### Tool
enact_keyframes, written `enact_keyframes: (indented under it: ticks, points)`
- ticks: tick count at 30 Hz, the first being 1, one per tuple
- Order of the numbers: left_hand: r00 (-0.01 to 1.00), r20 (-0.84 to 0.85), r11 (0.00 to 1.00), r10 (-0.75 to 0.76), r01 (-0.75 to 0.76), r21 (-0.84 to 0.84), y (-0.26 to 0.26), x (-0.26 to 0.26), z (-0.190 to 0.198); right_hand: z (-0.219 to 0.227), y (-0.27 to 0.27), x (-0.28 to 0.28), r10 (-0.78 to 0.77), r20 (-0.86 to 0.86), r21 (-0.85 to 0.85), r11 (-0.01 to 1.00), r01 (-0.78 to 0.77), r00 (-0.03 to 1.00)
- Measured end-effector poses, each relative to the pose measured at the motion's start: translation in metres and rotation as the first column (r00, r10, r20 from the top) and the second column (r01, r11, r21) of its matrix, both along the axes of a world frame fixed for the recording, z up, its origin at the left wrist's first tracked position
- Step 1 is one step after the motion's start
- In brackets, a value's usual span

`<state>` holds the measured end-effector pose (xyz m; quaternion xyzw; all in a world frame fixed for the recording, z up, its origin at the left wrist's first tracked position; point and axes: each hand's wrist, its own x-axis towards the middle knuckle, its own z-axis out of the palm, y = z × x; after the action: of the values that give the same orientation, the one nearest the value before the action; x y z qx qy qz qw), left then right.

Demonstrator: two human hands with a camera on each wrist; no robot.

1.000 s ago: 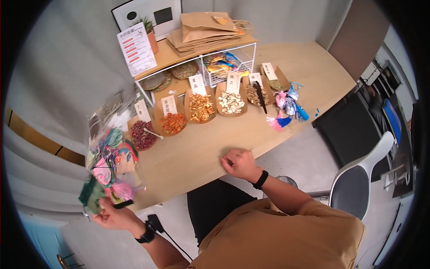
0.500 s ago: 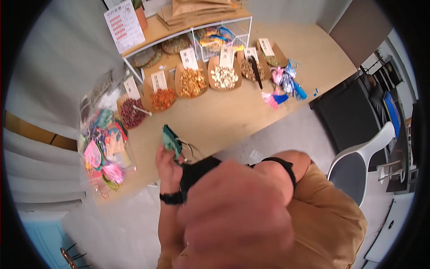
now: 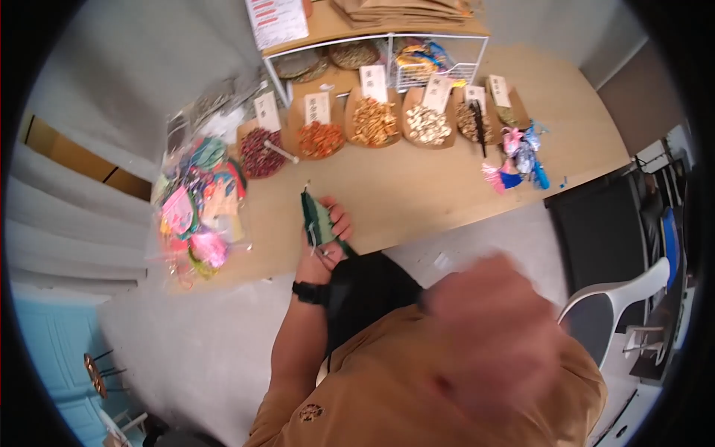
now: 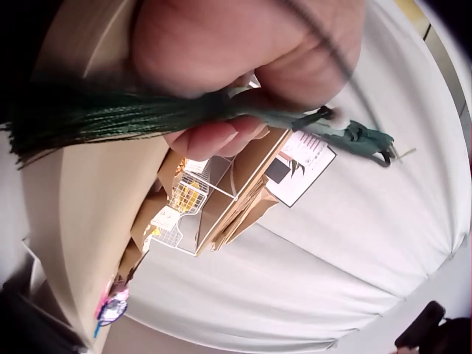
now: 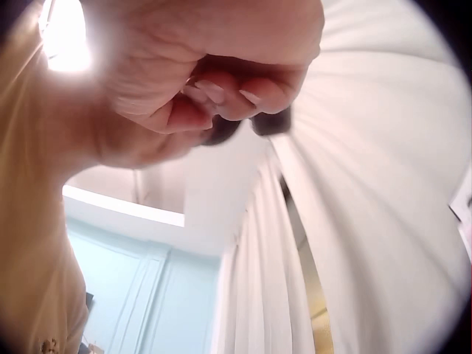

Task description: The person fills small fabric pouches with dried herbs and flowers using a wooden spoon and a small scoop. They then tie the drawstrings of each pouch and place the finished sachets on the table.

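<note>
My left hand (image 3: 322, 264) grips a green fabric sachet (image 3: 320, 225) over the table's front edge, thumb and fingers around it. In the left wrist view, a dark green tassel (image 4: 103, 116) hangs out from between those fingers, and the thin green edge of the sachet (image 4: 361, 140) sticks out the other side. My right hand (image 3: 495, 335) is raised close to the head camera and blurred. Its fingers (image 5: 236, 97) are curled into the palm in the right wrist view, with nothing showing in them. Dark rounded shapes (image 5: 273, 122) appear just behind those fingers.
A clear bag (image 3: 197, 201) of colourful sachets and tassels lies at the table's left. Several paper trays of dried herbs (image 3: 320, 141) with label cards stand along the back, before a shelf (image 3: 372, 37). Pink and blue tassels (image 3: 521, 160) lie at right. A white chair (image 3: 622, 290) stands right.
My left hand has brought the green sachet from beside the bag at left to the table's front middle. My right hand has risen from the table edge to near the head camera.
</note>
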<state>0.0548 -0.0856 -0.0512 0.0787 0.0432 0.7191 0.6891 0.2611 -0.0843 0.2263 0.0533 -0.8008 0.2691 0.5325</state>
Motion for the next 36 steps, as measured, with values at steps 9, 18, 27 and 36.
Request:
enact_keyframes:
  ticks: [9,18,27,36]
  points:
    - [0.744,-0.612,0.886,0.27,-0.44,-0.145,-0.005,0.032,0.037,-0.13,0.036,-0.057,-0.098,0.651,-0.269,0.898,0.349,0.753]
    - [0.677,-0.674,0.841,0.297,-0.519,-0.151,-0.005,0.035,0.033,-0.151,0.042,-0.043,-0.018,0.536,-0.509,0.791,0.34,0.844]
    - [0.253,-0.918,0.737,0.307,-0.673,0.061,-0.024,0.007,0.037,-0.159,0.038,-0.055,0.027,0.515,-0.466,0.848,0.253,0.857]
    - [0.508,-0.684,0.802,0.523,-0.566,0.193,-0.035,-0.013,0.011,-0.156,0.035,-0.069,-0.08,0.658,-0.197,0.942,0.273,0.749]
